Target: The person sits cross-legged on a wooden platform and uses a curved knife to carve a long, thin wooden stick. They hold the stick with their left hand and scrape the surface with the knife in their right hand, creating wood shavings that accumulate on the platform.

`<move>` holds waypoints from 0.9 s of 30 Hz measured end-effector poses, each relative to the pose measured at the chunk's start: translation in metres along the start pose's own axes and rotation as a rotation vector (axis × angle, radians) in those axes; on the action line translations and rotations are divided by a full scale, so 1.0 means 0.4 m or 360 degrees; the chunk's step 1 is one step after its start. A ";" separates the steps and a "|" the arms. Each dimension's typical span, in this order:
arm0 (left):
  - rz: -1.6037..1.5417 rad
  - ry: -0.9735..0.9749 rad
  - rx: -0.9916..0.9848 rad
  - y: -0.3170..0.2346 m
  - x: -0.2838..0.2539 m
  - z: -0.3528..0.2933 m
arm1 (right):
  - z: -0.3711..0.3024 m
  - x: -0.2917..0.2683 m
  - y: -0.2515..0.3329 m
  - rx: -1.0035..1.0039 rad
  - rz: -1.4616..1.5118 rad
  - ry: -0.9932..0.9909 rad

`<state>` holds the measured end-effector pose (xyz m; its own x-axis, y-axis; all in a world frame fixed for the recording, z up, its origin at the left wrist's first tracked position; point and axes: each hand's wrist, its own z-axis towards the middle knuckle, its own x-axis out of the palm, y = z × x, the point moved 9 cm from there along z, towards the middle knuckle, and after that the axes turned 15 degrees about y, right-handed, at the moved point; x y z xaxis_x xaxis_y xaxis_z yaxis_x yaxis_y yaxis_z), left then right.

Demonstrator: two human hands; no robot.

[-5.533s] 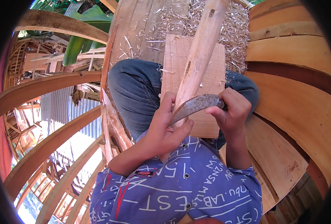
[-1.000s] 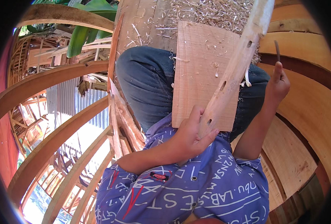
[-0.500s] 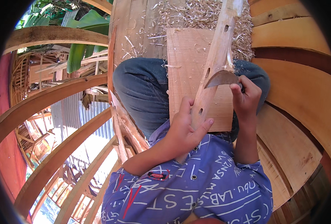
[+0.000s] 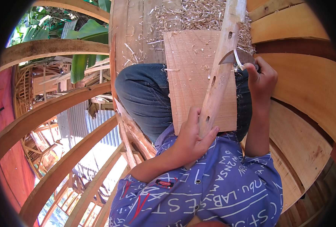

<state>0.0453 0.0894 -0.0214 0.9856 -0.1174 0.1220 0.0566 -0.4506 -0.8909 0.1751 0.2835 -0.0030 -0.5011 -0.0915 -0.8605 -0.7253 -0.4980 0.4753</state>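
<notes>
A long pale wooden pole [image 4: 221, 77] with several oval slots slants across my lap, its near end toward my belly. Around that near end my left hand [image 4: 195, 137] is closed, the thumb along one side. My right hand [image 4: 262, 78] grips a knife with a curved, hooked blade [image 4: 228, 57]; its handle is mostly hidden in the fist. The blade lies against the pole's right side between two slots, and a pale curl of wood [image 4: 238, 59] stands up at it. Under the pole a flat wooden board [image 4: 188, 81] rests on my legs.
Wood shavings [image 4: 198, 15] are heaped on the plank floor [image 4: 119, 41] beyond my knees. Curved wooden slats [image 4: 50, 100] form an open railing on the left, with corrugated sheets [image 4: 74, 125] outside. Broad wooden boards [image 4: 296, 87] rise close on the right. Split wood pieces [image 4: 135, 130] lie by my left thigh.
My right hand and the knife have moved away from me along the pole, past the middle slot. A shaving now curls up at the blade. My left hand keeps its grip.
</notes>
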 end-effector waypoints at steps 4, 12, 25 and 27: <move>0.0262 -0.0005 0.0213 -0.017 0.011 -0.022 | 0.033 -0.030 -0.201 0.0522 0.0093 -0.0135; -0.0489 -0.0055 -0.0056 0.046 -0.036 0.001 | -0.025 0.031 -0.109 0.0302 0.0576 0.0151; -0.0833 0.0294 0.0016 0.035 -0.009 0.013 | -0.042 0.052 0.079 0.0009 0.0169 0.0320; -0.0793 0.0300 -0.0028 0.041 -0.004 0.009 | -0.041 0.039 0.076 -0.0013 0.0120 0.0239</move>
<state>0.0452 0.0854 -0.0380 0.7941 -0.0416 0.6064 0.5063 -0.5068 -0.6978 0.1531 0.2530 -0.0049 -0.4775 -0.2564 -0.8404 -0.6840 -0.4919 0.5387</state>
